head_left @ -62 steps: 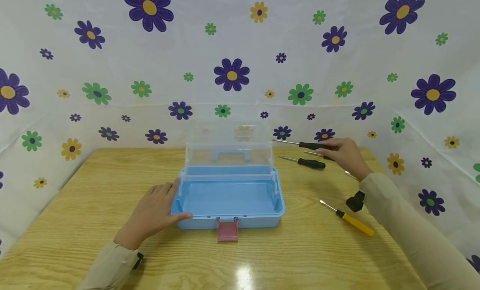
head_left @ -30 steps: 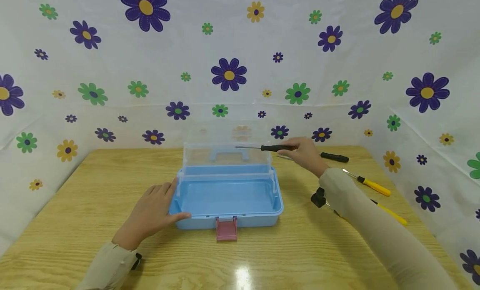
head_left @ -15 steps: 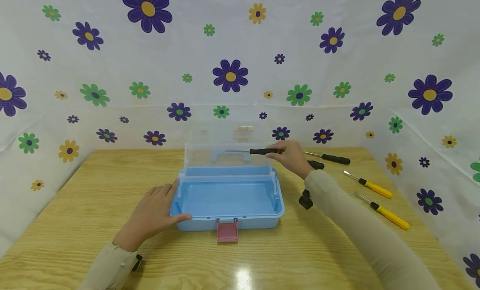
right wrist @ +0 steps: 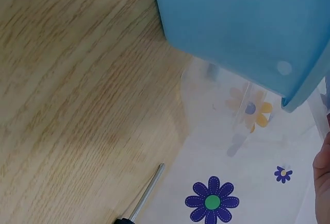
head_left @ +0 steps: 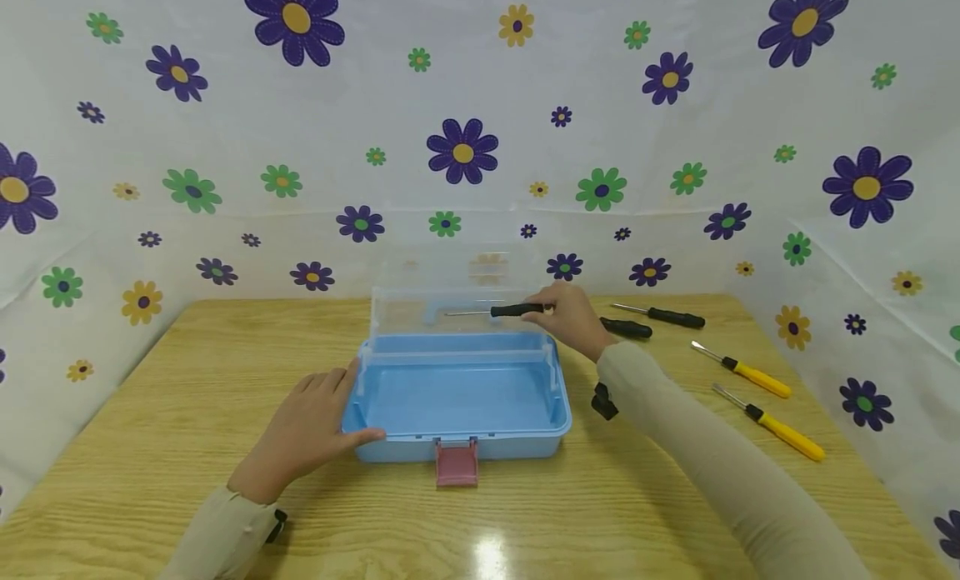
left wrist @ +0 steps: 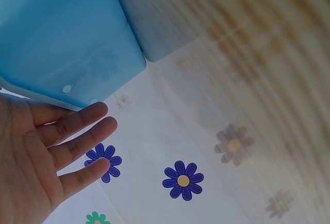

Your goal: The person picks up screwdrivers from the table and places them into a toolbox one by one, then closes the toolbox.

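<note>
A light blue plastic toolbox (head_left: pixel 465 447) stands on the table with its clear lid (head_left: pixel 401 309) raised at the back and a pink latch (head_left: pixel 457 466) hanging at the front. My left hand (head_left: pixel 303 426) rests on the box's left end, thumb along the front rim; in the left wrist view its fingers (left wrist: pixel 77 131) lie straight against the blue wall. My right hand (head_left: pixel 573 317) pinches the black handle of a screwdriver (head_left: pixel 513 311), held level over the back rim, its shaft pointing left before the lid. In the right wrist view only the edge of that hand (right wrist: pixel 323 183) shows.
Right of the box lie two black-handled screwdrivers, one partly behind my right hand (head_left: pixel 628 328) and one farther back (head_left: pixel 675 317). Two yellow-handled screwdrivers lie nearer, one above (head_left: pixel 757 378) the other (head_left: pixel 791 434). A flowered cloth (head_left: pixel 300 130) hangs behind the table.
My right hand has lifted the black-handled screwdriver from the table's back right and carried it left to the toolbox, lowering it slightly over the last second. My left hand has stayed on the box.
</note>
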The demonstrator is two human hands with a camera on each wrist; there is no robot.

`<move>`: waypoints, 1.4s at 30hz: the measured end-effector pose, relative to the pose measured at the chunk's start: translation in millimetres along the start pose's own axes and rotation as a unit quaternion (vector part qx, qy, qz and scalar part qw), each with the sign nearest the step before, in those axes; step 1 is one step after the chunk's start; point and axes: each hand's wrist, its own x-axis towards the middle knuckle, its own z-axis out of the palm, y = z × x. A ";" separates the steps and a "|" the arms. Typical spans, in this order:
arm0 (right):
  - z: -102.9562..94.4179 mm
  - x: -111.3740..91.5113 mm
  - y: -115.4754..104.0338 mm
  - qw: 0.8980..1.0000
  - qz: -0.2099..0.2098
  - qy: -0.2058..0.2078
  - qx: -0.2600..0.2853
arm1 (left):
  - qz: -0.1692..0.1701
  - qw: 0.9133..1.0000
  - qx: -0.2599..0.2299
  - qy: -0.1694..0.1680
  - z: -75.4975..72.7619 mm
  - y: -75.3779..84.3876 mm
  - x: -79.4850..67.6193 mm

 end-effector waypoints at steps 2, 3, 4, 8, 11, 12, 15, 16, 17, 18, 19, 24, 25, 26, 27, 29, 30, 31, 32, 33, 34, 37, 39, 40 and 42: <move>0.0 0.7 -0.6 1.000 0.000 -0.003 -0.007 | 0.000 1.000 -0.001 0.001 -0.2 0.1 -0.2; 0.2 1.0 -0.7 1.000 0.001 -0.004 -0.011 | 0.000 1.000 -0.001 0.001 -0.2 0.1 -0.3; 0.5 1.3 -0.6 1.000 0.002 -0.005 -0.013 | 0.000 1.000 0.000 0.001 0.1 -0.1 -0.3; 2.1 1.3 -1.0 1.000 0.008 -0.006 -0.020 | -0.001 1.000 0.003 0.002 0.6 -0.3 -0.4; 3.0 0.9 -2.7 0.999 0.010 -0.010 -0.033 | -0.004 1.000 0.001 0.000 0.5 -0.1 -0.4; 3.2 0.9 -3.4 0.999 0.011 -0.011 -0.038 | -0.005 1.000 0.000 -0.001 0.4 0.0 -0.4; 3.1 0.0 -5.3 0.999 0.009 -0.015 -0.051 | -0.006 1.000 -0.002 -0.003 0.4 0.0 -0.3; 3.3 -0.3 -5.5 0.998 0.009 -0.015 -0.053 | -0.006 1.000 -0.002 -0.003 0.5 0.0 -0.2; 3.4 -0.8 -5.7 0.998 0.008 -0.014 -0.056 | -0.005 1.000 -0.002 -0.003 0.7 0.0 -0.1; 3.7 -1.0 -5.5 0.998 0.006 -0.013 -0.058 | -0.004 1.000 -0.001 -0.003 0.8 -0.1 0.0; 4.1 -1.2 -5.3 0.998 0.003 -0.012 -0.058 | -0.004 1.000 -0.001 -0.002 1.0 -0.1 0.1; 5.3 -1.7 -2.9 0.999 -0.008 -0.006 -0.049 | -0.004 1.000 0.000 -0.001 1.9 -0.4 0.3; 5.3 -2.0 -2.4 0.999 -0.009 -0.006 -0.044 | -0.004 1.000 0.000 -0.001 2.0 -0.4 0.4; 5.2 -2.4 -1.8 0.999 -0.009 -0.007 -0.039 | -0.004 1.000 0.000 0.000 2.2 -0.5 0.3; 5.1 -2.9 -1.2 0.999 -0.010 -0.007 -0.034 | -0.004 1.000 0.000 0.000 2.3 -0.5 0.2; 4.5 -3.9 0.4 1.000 -0.010 -0.008 -0.023 | -0.004 1.000 0.000 0.000 2.6 -0.8 0.2; 4.3 -4.4 1.6 1.000 -0.010 -0.009 -0.018 | -0.004 1.000 0.000 0.000 2.9 -0.8 0.2; 4.1 -4.9 3.0 1.000 -0.010 -0.008 -0.013 | -0.004 1.000 -0.001 0.001 3.1 -0.8 0.2; 3.4 -5.6 3.8 1.000 -0.010 -0.007 -0.008 | -0.004 1.000 -0.001 0.000 3.5 -1.0 0.2; 2.5 -6.4 4.6 1.000 -0.010 -0.006 0.001 | -0.004 1.000 -0.002 0.000 3.6 -0.9 0.1; 1.6 -7.1 5.4 1.000 -0.008 -0.004 0.009 | -0.004 1.000 -0.003 -0.001 3.8 -1.0 0.1; -1.7 -9.0 7.9 0.999 -0.001 -0.001 0.039 | -0.003 1.000 -0.005 -0.001 3.8 -1.0 0.2; -4.1 -10.3 10.0 0.998 0.005 -0.002 0.059 | -0.002 1.000 -0.005 -0.001 3.5 -0.5 0.2; -4.9 -10.6 11.4 0.998 0.007 -0.004 0.068 | -0.002 1.000 -0.004 -0.002 3.5 -0.5 0.2; -7.0 -11.4 13.6 0.996 0.011 -0.008 0.088 | -0.001 1.000 -0.002 -0.001 3.3 -0.2 0.2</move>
